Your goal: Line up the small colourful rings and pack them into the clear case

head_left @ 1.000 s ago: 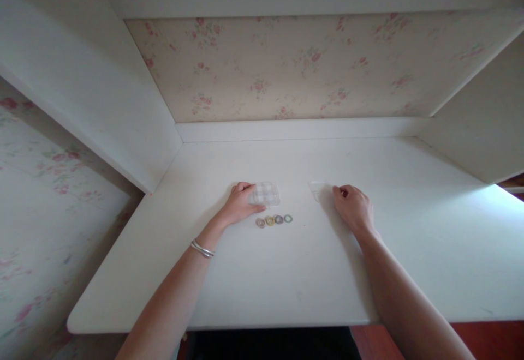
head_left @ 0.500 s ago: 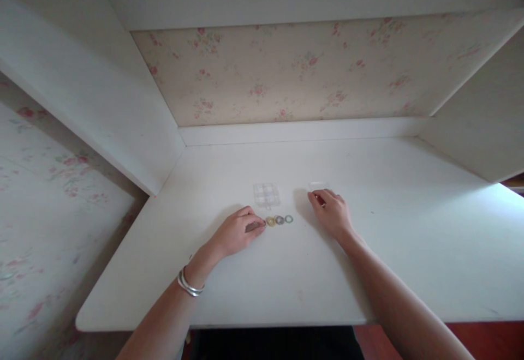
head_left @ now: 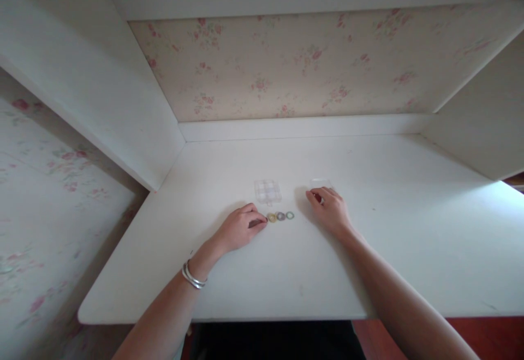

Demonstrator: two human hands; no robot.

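My left hand is closed in a pinch at the left end of a row of small rings, with thumb and index fingertips on a small dark-edged ring, mostly hidden by them. Just right of it lie a yellow ring, a greyish-purple ring and a pale green ring, flat on the desk. My right hand rests with curled, closed fingers at the near edge of a clear plastic piece, partly covered by the hand. What its fingertips hold, if anything, is hidden.
A clear divided plastic box sits behind the rings, between my hands. The white desk has a raised strip along its back, side panels and a shelf above. Flowered wallpaper covers the wall.
The view has shifted slightly. Both hands stay in nearly the same place, and the rings and box have not visibly moved on the desk.
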